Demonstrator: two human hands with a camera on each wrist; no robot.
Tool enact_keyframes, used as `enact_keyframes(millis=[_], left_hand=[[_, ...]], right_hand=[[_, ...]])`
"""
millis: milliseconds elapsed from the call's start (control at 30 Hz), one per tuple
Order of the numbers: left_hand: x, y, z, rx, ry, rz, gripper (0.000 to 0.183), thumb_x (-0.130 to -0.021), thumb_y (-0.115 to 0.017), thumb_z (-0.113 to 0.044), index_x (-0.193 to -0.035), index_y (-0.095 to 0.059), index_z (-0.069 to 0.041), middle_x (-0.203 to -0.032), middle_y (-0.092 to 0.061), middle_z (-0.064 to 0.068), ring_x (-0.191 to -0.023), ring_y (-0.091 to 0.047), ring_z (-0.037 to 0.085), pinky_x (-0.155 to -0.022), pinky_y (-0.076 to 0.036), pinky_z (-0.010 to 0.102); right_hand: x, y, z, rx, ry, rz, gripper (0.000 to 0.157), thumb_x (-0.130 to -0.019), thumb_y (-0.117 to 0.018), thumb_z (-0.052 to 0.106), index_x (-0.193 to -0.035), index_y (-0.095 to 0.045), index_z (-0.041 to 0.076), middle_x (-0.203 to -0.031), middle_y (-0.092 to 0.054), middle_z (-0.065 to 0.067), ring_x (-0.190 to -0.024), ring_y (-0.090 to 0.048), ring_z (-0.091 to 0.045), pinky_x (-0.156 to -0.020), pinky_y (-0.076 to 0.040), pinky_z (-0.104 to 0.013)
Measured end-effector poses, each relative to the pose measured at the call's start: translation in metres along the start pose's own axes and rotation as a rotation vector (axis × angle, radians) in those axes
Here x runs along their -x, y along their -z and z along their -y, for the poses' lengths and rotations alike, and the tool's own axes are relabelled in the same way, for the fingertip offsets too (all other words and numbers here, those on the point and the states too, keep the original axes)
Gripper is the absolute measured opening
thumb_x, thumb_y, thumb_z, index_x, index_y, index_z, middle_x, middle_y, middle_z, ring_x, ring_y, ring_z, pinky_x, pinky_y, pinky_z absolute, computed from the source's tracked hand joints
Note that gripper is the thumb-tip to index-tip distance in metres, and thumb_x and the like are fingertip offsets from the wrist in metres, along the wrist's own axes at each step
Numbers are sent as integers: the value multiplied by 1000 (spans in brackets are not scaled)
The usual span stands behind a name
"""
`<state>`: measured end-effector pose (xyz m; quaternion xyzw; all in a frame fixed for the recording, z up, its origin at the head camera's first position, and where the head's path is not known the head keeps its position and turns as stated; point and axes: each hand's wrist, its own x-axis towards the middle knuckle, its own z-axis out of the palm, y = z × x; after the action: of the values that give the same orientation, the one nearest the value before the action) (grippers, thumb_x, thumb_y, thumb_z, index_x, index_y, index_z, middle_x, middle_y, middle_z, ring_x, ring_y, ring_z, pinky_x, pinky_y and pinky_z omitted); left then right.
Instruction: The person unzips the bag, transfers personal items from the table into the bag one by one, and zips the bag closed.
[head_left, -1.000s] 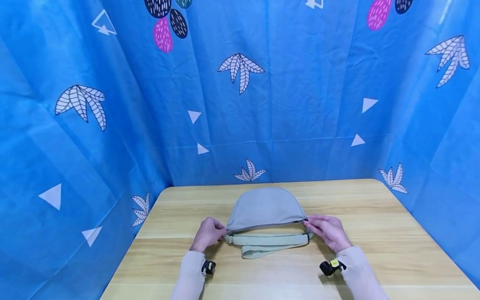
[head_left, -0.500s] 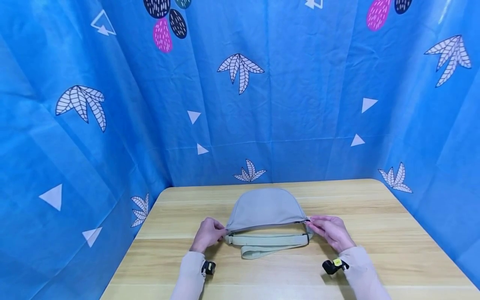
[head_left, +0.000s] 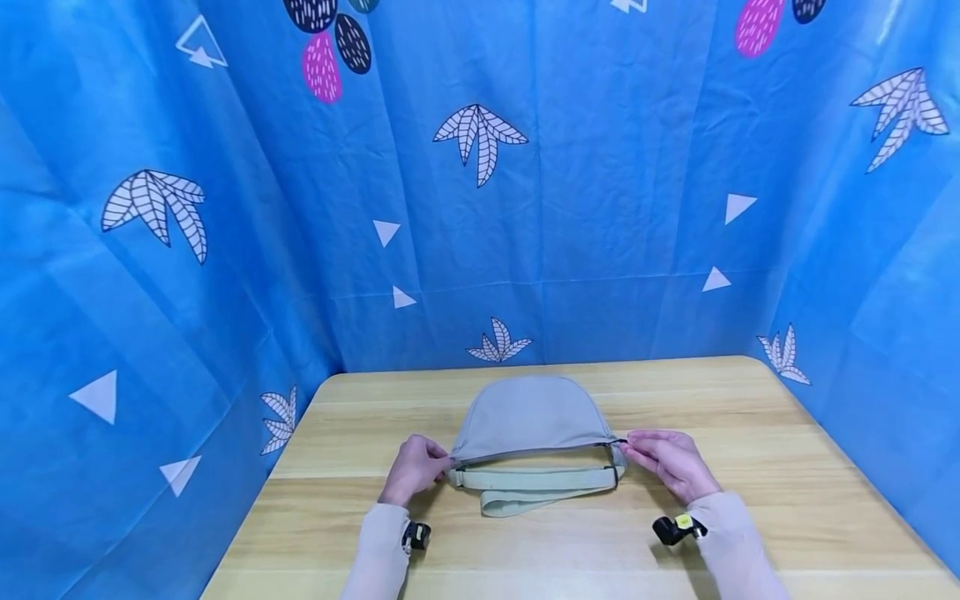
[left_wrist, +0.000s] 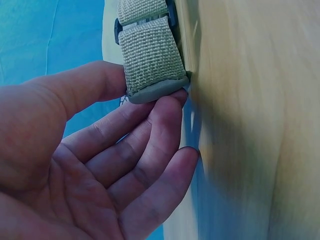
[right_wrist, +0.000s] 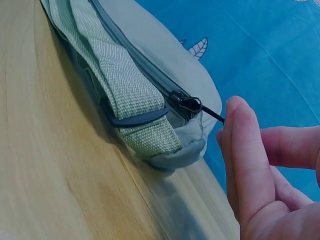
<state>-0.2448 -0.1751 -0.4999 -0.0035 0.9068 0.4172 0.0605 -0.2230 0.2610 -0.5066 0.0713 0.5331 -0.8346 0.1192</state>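
Observation:
A grey-green waist bag lies on the table, its curved side away from me and its zipper edge toward me. With thumb and fingers, my left hand pinches the bag's left end, where the webbing strap is sewn on. At the other end, my right hand pinches the black zipper pull between thumb and fingertips. This cord stretches taut from the slider, which sits close to the bag's right corner. The tip of the cord is hidden by the fingers.
The strap's loose loop lies in front of the bag, with a black buckle near the right end. Under everything is a wooden table. A blue patterned curtain encloses the back and sides.
My right hand has shifted a little to the right, away from the bag's corner, and the zipper pull now stretches out with it. The left hand and the bag keep their places.

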Motion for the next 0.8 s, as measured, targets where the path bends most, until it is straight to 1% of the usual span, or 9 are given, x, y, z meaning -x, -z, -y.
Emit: enact_keyframes(millis=[200, 367, 633, 733, 800], left_hand=[[0, 0, -2, 1, 10, 3, 9, -89, -77, -12, -92, -79, -4, -76, -74, 5, -66, -65, 17, -56, -48, 27], [0, 1, -2, -2, 15, -5, 9, -89, -78, -13, -92, -79, -5, -77, -74, 5, -68, -67, 18, -56, -48, 26], [-1, 0, 0, 7, 38, 4, 8, -89, -77, -13, -92, -78, -5, -78, -74, 4, -68, -66, 18, -56, -48, 27], [-2, 0, -1, 13, 46, 0, 8, -89, -77, -13, -92, -78, -5, -78, -73, 5, -68, -65, 18, -56, -47, 26], [-3, 0, -1, 14, 38, -5, 9, -89, -77, -13, -92, -78, -4, -79, -73, 6, -69, -66, 19, -56, -47, 26]], right_hand=[[3, 3, 2, 6, -5, 11, 23, -96, -54, -16, -110, -70, -8, -97, -77, -11, -91, -78, -14, -90, -59, -23], [2, 6, 3, -7, -2, 29, 21, -96, -56, -14, -106, -72, -5, -98, -77, -12, -92, -78, -15, -90, -59, -23], [3, 11, 4, 22, 1, 40, 25, -97, -52, -15, -112, -69, -8, -99, -77, -10, -94, -78, -15, -90, -59, -23], [2, 14, 5, 34, 2, 49, 23, -97, -53, -14, -111, -70, -6, -99, -77, -9, -94, -78, -14, -91, -59, -23], [0, 16, 6, 42, 4, 50, 22, -98, -55, -12, -111, -70, -6, -100, -77, -8, -94, -78, -14, -90, -59, -23]])
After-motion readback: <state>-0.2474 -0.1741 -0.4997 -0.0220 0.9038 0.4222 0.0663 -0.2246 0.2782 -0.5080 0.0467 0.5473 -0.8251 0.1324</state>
